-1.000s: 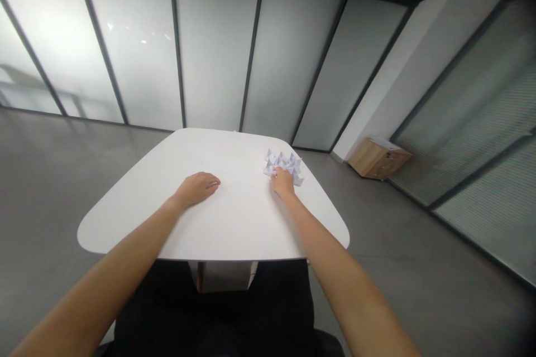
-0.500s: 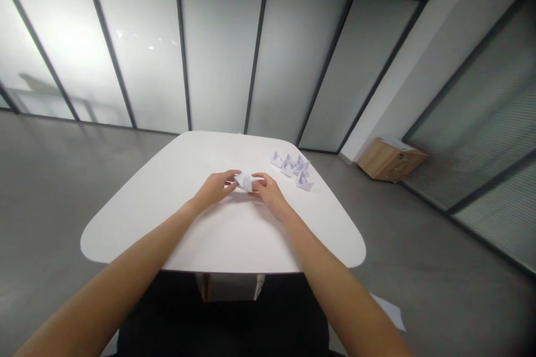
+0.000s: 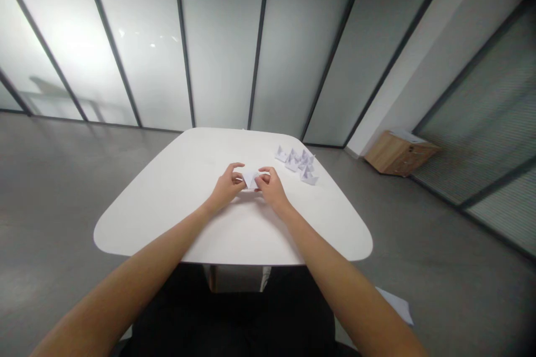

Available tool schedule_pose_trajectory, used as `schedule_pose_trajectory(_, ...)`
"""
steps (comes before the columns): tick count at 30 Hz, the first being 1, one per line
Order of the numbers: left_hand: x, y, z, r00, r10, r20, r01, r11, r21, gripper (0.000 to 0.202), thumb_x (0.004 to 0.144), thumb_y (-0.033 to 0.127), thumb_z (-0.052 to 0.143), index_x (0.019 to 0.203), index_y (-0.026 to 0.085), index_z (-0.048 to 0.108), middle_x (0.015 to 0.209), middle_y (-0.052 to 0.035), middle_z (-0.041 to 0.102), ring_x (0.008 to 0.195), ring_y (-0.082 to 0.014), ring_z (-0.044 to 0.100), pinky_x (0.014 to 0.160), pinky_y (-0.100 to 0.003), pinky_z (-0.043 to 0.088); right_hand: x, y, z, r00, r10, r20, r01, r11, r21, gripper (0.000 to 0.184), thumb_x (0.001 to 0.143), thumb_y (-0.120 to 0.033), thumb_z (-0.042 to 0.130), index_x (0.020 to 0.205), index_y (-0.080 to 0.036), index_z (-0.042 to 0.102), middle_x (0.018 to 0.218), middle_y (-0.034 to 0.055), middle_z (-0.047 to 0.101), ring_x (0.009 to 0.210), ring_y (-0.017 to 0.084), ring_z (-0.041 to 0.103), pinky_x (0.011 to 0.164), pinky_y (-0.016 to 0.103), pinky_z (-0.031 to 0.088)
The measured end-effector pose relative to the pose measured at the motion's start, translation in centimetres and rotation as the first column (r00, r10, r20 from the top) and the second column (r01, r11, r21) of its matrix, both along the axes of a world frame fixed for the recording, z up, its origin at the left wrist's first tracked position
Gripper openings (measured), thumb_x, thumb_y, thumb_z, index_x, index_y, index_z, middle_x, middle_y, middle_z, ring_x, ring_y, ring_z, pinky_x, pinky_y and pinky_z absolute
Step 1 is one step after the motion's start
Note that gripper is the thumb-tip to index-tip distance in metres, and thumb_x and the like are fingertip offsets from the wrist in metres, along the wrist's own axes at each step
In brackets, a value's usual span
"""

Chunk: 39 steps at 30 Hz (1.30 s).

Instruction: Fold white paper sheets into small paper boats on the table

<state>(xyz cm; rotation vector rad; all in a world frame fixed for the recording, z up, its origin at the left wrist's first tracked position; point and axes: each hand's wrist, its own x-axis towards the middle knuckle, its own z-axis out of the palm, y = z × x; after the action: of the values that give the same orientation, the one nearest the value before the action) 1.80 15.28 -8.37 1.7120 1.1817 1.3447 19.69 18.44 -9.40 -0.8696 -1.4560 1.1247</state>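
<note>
Between my two hands, above the middle of the white table (image 3: 167, 206), is a small piece of folded white paper (image 3: 250, 179). My left hand (image 3: 228, 185) pinches its left edge with thumb and fingers. On the opposite side, my right hand (image 3: 270, 185) grips the right edge, thumb in front and fingers partly hidden behind. The paper shows a pointed, triangular fold facing me. Several folded white paper boats (image 3: 296, 163) stand in a cluster on the table, to the right of and beyond my right hand.
A wooden cabinet (image 3: 397, 153) with papers on top stands on the floor at the right. Frosted glass panels (image 3: 221, 39) rise behind the table. A white sheet (image 3: 396, 305) lies low at the right. Under the table's near edge is a box-like object (image 3: 238, 279).
The folded paper has turned between my hands, and its triangular face now points more toward me. My fingers have shifted along its edges. The whole view has swung slightly.
</note>
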Motion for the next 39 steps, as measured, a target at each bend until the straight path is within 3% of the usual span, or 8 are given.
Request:
schedule_pose_trajectory(3, 0.0, 0.3, -0.3, 0.998, -0.022, 0.055, 0.026, 0.998, -0.060, 0.044, 0.074, 0.019, 0.062, 0.117, 0.016, 0.063, 0.079, -0.0001, 0.068, 0.069, -0.0125, 0.065, 0.065, -0.022, 0.049, 0.1, 0.2, -0.3, 0.999, -0.038, 0.014, 0.037, 0.998, 0.051, 0.036, 0.081, -0.039, 0.067, 0.109, -0.025, 0.048, 0.081, -0.0034, 0.069, 0.073, 0.016, 0.067, 0.061, 0.029, 0.059)
schedule_pose_trajectory(7, -0.1, 0.5, -0.5, 0.998, -0.022, 0.054, 0.025, 0.998, -0.051, 0.043, 0.076, 0.019, 0.059, 0.118, 0.015, 0.065, 0.077, 0.0004, 0.066, 0.067, -0.0126, 0.063, 0.066, -0.024, 0.050, -0.1, 0.1, -0.5, 0.999, -0.031, 0.008, 0.031, 0.999, 0.021, 0.035, 0.080, -0.042, 0.071, 0.103, -0.024, 0.053, 0.088, 0.0003, 0.072, 0.076, 0.017, 0.069, 0.063, 0.031, 0.061)
schedule_pose_trajectory(15, -0.6, 0.0, 0.3, 0.967, 0.180, -0.182, -0.128, 0.955, 0.266, 0.029, 0.081, 0.016, 0.059, 0.106, 0.020, 0.072, 0.101, -0.0028, 0.073, 0.078, -0.0131, 0.063, 0.066, -0.023, 0.049, -0.8, -1.5, 1.1, 0.979, 0.108, -0.175, -0.142, 0.971, -0.193, 0.038, 0.083, -0.050, 0.076, 0.105, -0.022, 0.062, 0.095, 0.0034, 0.073, 0.077, 0.017, 0.073, 0.079, 0.038, 0.064)
schedule_pose_trajectory(22, -0.4, -0.7, 0.5, 0.878, 0.307, -0.368, -0.107, 0.874, 0.475, 0.028, 0.087, 0.013, 0.058, 0.109, 0.021, 0.072, 0.093, -0.0041, 0.068, 0.082, -0.0156, 0.062, 0.079, -0.027, 0.050, -1.2, -2.5, 1.7, 0.955, 0.121, -0.273, -0.196, 0.943, -0.268, 0.049, 0.078, -0.038, 0.084, 0.115, -0.024, 0.056, 0.091, 0.0002, 0.073, 0.078, 0.016, 0.073, 0.081, 0.036, 0.064)
schedule_pose_trajectory(28, -0.1, -1.1, 0.5, 0.865, 0.266, -0.425, -0.048, 0.888, 0.458, 0.031, 0.091, 0.014, 0.056, 0.120, 0.023, 0.066, 0.108, -0.0048, 0.069, 0.091, -0.0168, 0.065, 0.082, -0.028, 0.051, -1.1, -2.7, 1.9, 0.932, 0.155, -0.328, -0.258, 0.919, -0.299, 0.055, 0.074, -0.033, 0.086, 0.118, -0.025, 0.055, 0.092, 0.0003, 0.073, 0.085, 0.018, 0.072, 0.085, 0.038, 0.062)
schedule_pose_trajectory(33, -0.5, -1.1, 0.3, 0.863, 0.224, -0.452, -0.004, 0.899, 0.438, 0.043, 0.085, 0.009, 0.060, 0.124, 0.027, 0.066, 0.116, -0.0038, 0.069, 0.101, -0.0183, 0.067, 0.086, -0.029, 0.053, -1.2, -2.6, 1.7, 0.907, 0.205, -0.368, -0.327, 0.893, -0.309, 0.052, 0.075, -0.033, 0.084, 0.119, -0.027, 0.058, 0.075, -0.0057, 0.066, 0.081, 0.017, 0.069, 0.088, 0.044, 0.063)
schedule_pose_trajectory(36, -0.5, -1.0, 0.3, 0.889, 0.193, -0.416, 0.002, 0.906, 0.424, 0.043, 0.083, 0.007, 0.059, 0.122, 0.025, 0.068, 0.118, -0.0050, 0.069, 0.103, -0.0186, 0.067, 0.086, -0.029, 0.054, -1.1, -2.4, 1.3, 0.910, 0.218, -0.352, -0.324, 0.905, -0.276, 0.060, 0.070, -0.030, 0.087, 0.122, -0.026, 0.056, 0.091, -0.0014, 0.072, 0.090, 0.019, 0.071, 0.092, 0.043, 0.061)
schedule_pose_trajectory(39, -0.7, -0.8, 0.3, 0.938, 0.057, -0.342, 0.073, 0.931, 0.357, 0.050, 0.083, 0.013, 0.063, 0.132, 0.022, 0.062, 0.127, -0.0081, 0.067, 0.112, -0.0208, 0.065, 0.088, -0.030, 0.056, -0.7, -1.9, 0.8, 0.936, 0.203, -0.287, -0.270, 0.938, -0.219, 0.053, 0.068, -0.030, 0.088, 0.112, -0.024, 0.058, 0.104, 0.0026, 0.074, 0.097, 0.020, 0.071, 0.096, 0.043, 0.058)
